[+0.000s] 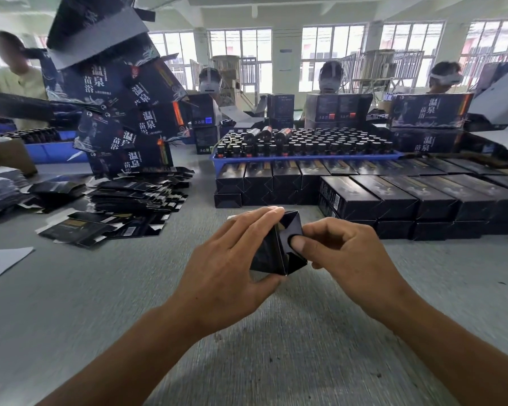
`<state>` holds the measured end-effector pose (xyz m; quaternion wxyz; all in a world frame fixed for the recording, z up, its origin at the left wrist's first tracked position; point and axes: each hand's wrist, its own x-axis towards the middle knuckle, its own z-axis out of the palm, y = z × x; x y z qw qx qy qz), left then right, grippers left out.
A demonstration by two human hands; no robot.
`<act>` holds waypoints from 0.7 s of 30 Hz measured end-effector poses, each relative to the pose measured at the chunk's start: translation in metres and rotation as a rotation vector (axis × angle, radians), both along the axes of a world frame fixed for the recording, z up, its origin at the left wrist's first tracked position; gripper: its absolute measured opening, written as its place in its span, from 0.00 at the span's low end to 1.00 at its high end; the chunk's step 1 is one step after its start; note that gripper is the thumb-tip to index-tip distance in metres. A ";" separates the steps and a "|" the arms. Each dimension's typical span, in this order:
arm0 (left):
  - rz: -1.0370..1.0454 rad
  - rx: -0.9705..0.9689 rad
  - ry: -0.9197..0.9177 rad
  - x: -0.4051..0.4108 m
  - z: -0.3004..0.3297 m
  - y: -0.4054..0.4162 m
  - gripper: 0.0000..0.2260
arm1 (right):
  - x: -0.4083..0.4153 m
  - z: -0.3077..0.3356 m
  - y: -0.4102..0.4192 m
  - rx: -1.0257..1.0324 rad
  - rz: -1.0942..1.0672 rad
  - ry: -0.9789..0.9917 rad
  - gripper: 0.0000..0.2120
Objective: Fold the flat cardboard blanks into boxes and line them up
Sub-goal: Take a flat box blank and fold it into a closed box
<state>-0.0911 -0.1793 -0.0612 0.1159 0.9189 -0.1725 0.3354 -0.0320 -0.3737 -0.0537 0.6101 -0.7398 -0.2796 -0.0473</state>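
A small black cardboard box (272, 253) is held end-on above the grey table (100, 288), its folded end flaps facing me. My left hand (226, 268) grips it from the left, fingers over the top and thumb under. My right hand (343, 253) holds its right side, the thumb pressing on an end flap. A loose pile of flat black blanks (123, 200) lies at the left. Rows of finished black boxes (393, 197) are lined up at the back right, stacked two high.
A blue tray (305, 156) full of dark bottles stands behind the finished boxes. A leaning tower of large printed cartons (123, 106) rises at the back left. Several people stand or sit across the table. A white sheet (0, 262) lies at the left edge.
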 end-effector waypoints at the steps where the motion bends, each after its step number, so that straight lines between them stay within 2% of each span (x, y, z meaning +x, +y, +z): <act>1: -0.002 -0.002 -0.001 0.000 0.000 0.000 0.37 | 0.000 0.000 0.000 0.001 0.003 0.003 0.04; 4: -0.004 0.025 -0.010 0.000 0.001 0.000 0.36 | 0.000 0.000 0.001 -0.004 -0.033 0.002 0.03; 9: -0.017 0.054 -0.018 0.000 0.000 -0.003 0.37 | -0.004 -0.003 0.007 -0.206 -0.252 -0.157 0.05; 16: -0.015 -0.002 0.008 0.002 -0.002 0.002 0.41 | 0.005 0.003 -0.005 -0.060 -0.008 0.025 0.05; 18: -0.016 -0.018 0.006 0.002 -0.001 0.001 0.41 | 0.004 0.001 -0.004 -0.063 0.013 0.013 0.12; 21: -0.083 0.064 -0.007 0.002 -0.001 -0.002 0.38 | 0.001 -0.003 0.000 -0.148 0.017 -0.015 0.30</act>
